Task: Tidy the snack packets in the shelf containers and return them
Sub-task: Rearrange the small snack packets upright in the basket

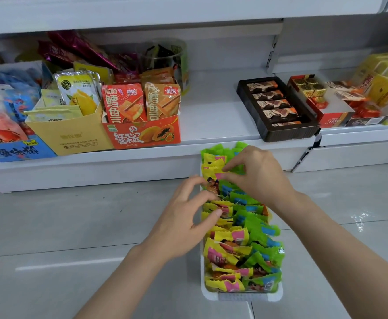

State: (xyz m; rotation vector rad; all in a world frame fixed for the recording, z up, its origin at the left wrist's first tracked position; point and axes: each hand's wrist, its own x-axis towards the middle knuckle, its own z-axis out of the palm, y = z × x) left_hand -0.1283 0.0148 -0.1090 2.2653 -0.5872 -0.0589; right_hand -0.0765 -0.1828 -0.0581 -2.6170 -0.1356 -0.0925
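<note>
A long white plastic container (243, 295) stands on the grey floor in front of the low shelf, packed with yellow snack packets (229, 238) along its left side and green snack packets (262, 231) along its right. My left hand (183, 224) lies at the container's left edge, fingertips on the yellow packets. My right hand (257, 173) reaches over the far half and pinches a yellow packet (213, 174) between thumb and fingers. The packets under both hands are hidden.
On the white shelf (211, 116) behind, a gap lies between an orange papaya snack box (142, 132) and a black chocolate tray (278, 107). A yellow box (73, 137), blue box (18, 150) and red box (321, 102) also stand there.
</note>
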